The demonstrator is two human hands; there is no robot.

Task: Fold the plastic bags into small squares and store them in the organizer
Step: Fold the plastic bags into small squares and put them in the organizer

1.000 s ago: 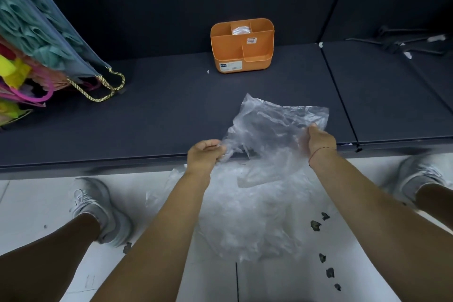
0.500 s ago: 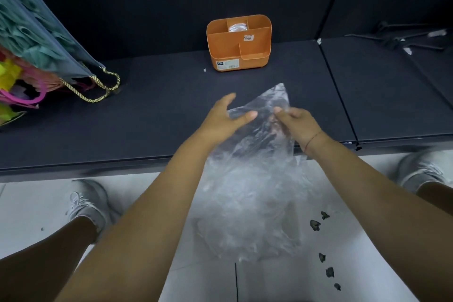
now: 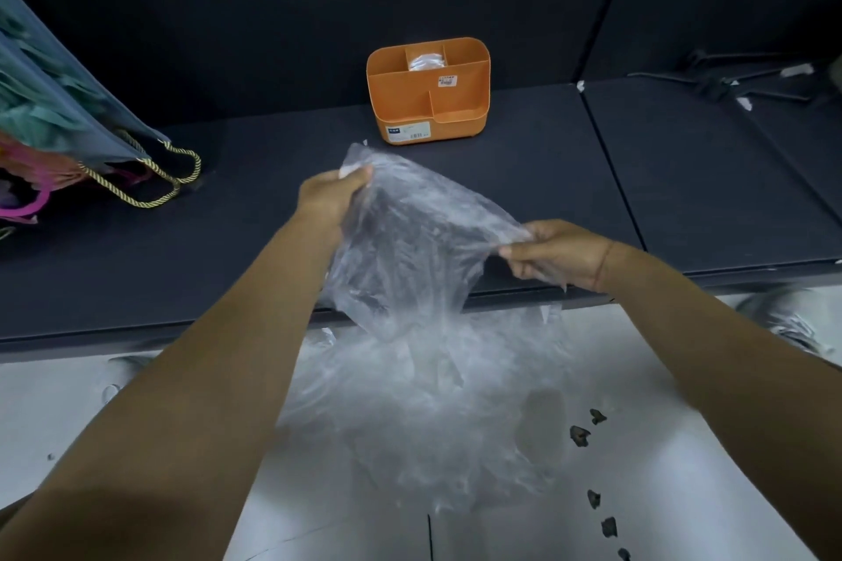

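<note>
A clear plastic bag (image 3: 410,237) hangs stretched between my hands above the front edge of the dark shelf (image 3: 683,178). My left hand (image 3: 330,196) grips its upper left corner. My right hand (image 3: 558,253) pinches its right corner, lower and nearer to me. A heap of more clear bags (image 3: 423,415) lies on the white floor below. The orange organizer (image 3: 428,105) stands at the back of the shelf, with a folded clear bag (image 3: 426,62) in its rear middle compartment.
A dark gift bag with gold rope handles (image 3: 59,123), stuffed with colourful bags, leans at the left of the shelf. Small dark scraps (image 3: 581,435) dot the floor at the right. Metal hooks (image 3: 729,77) lie at the far right.
My hands were together on the bag's top; they have now pulled apart, the left up and left, the right down and right, spreading the bag open between them.
</note>
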